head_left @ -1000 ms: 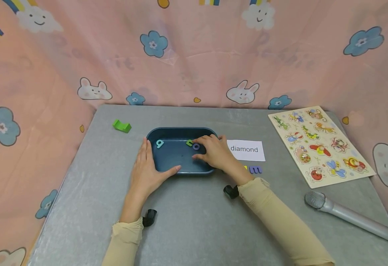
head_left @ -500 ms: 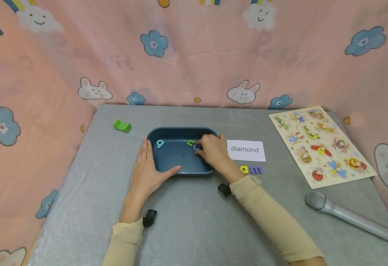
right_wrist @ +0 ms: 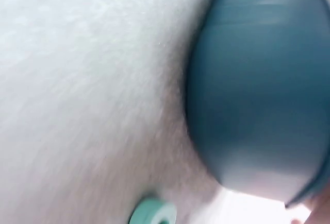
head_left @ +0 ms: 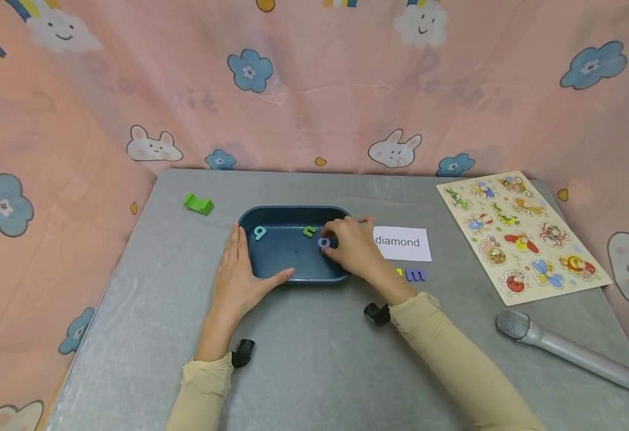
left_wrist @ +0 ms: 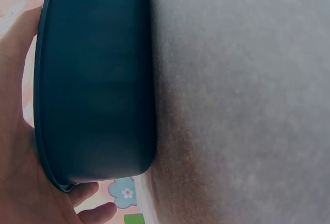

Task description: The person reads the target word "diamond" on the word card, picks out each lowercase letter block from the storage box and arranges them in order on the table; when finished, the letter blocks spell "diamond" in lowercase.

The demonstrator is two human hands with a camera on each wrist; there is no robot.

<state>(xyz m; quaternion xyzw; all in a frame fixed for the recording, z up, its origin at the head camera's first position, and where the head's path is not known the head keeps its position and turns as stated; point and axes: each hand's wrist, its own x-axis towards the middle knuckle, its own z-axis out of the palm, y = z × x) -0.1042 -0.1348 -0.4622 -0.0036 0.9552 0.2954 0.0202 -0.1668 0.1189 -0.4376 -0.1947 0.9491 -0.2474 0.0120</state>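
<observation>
In the head view my right hand (head_left: 351, 244) reaches over the right end of a dark blue tray (head_left: 287, 278) and pinches a purple letter o (head_left: 324, 242) between thumb and fingers. A green letter n (head_left: 309, 231) lies beside it in the tray. Farther left inside is a light-blue letter (head_left: 260, 233) with a round loop. My left hand (head_left: 236, 278) rests against the tray's left end, fingers straight along the side and thumb stretched across the front rim. The left wrist view shows this hand (left_wrist: 26, 147) against the tray's rim (left_wrist: 37, 95).
Right of the tray lies a white card (head_left: 402, 243) reading "diamond". Below it are a purple letter m (head_left: 415, 275) and a yellow letter (head_left: 398, 272), partly hidden. A wooden insect puzzle (head_left: 519, 239), a silver microphone (head_left: 567, 347), a green block (head_left: 198, 205) and a teal ring-shaped piece (right_wrist: 149, 212) lie around.
My right hand has closed its fingers on the purple letter o and drawn it slightly right, away from the green letter. The left hand and tray stay put.
</observation>
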